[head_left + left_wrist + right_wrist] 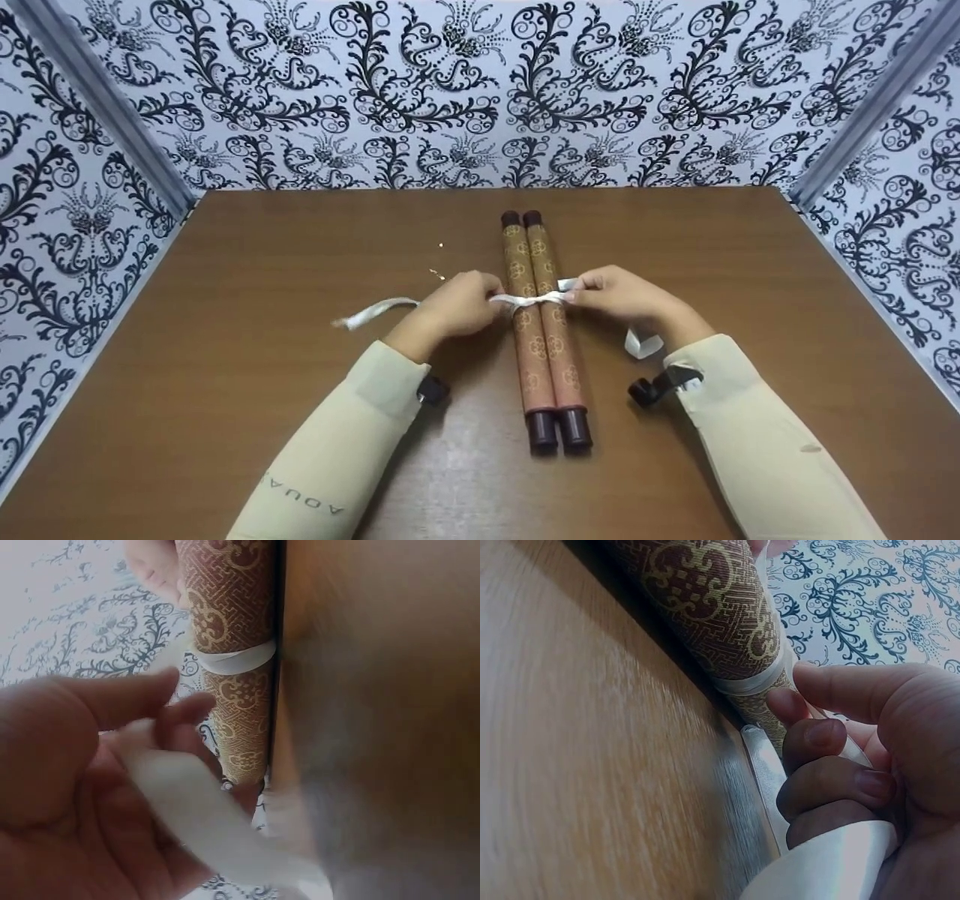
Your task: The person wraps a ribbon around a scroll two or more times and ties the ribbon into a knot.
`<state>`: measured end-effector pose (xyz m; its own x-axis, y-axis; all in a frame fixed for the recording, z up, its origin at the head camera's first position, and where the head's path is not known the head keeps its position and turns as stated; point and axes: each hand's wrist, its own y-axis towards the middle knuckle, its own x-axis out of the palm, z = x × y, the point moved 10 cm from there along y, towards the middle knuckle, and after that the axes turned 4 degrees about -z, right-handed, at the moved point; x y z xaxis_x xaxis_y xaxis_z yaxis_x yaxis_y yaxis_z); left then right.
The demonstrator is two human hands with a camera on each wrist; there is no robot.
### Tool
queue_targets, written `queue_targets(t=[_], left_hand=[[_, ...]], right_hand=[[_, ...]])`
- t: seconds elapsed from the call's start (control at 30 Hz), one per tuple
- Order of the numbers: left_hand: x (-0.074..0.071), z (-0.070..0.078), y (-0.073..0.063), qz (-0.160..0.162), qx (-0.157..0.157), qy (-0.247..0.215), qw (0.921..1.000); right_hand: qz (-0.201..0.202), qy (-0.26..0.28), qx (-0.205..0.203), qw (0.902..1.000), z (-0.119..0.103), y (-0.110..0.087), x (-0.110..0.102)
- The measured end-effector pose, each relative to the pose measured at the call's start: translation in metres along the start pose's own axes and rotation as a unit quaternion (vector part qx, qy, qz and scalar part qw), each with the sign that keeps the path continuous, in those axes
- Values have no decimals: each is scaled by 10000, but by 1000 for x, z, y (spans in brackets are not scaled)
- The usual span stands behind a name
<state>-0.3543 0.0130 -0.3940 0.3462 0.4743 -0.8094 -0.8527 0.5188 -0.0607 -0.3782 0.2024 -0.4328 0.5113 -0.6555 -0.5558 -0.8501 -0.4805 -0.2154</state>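
Two brocade-covered scroll rolls (536, 337) with dark brown end knobs lie side by side on the table. A white ribbon (537, 300) wraps round their middle and crosses in a twist on top. My left hand (463, 302) pinches one ribbon end between thumb and fingers, left of the rolls; its tail runs down across the palm in the left wrist view. On the other side my right hand (626, 294) pinches the opposite ribbon end close to the rolls, fingers curled. In the right wrist view a loop of that ribbon (825, 866) hangs below the fingers.
The brown wooden table (247, 375) runs back to a wall (480, 90) with black floral patterning, and similar panels stand at both sides. Small pale specks (437, 274) lie beyond the left hand. A black wrist mount (656, 386) sits at the right cuff.
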Motion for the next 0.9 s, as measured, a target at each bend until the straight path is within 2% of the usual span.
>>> queue_targets(t=[0.13,0.2,0.27,0.37,0.5,0.6,0.63,0.7,0.83,0.9], left_hand=[[6,-3,0,-278,15,-770,9966],[9,-3,0,-349,-8,-1320,9906],[11,-1,0,-392,-23,-1886,9813],[17,1,-1,-478,-154,-2810,9584],[26,4,1,-576,-161,-4169,9070],[29,6,6,-503,-34,-4724,8799],[28,6,7,-434,-7,-4793,8766],[26,6,9,-262,60,-4827,8754],[23,3,11,47,26,-5174,8557],[22,0,11,208,-58,-5263,8500]], right_hand=[[-3,-12,37,10000,1,0,0],[-16,-2,17,10000,0,0,0],[-43,-47,-50,10000,-2,0,1],[-61,-183,-137,9997,-5,0,1],[-55,-202,-158,9997,-5,0,2],[-58,-81,-149,9998,-4,0,3],[-58,-36,-132,9999,-3,0,3],[-57,31,-111,9999,-2,0,3],[-57,27,-134,9999,-2,0,3],[-70,29,-169,9998,-3,0,3]])
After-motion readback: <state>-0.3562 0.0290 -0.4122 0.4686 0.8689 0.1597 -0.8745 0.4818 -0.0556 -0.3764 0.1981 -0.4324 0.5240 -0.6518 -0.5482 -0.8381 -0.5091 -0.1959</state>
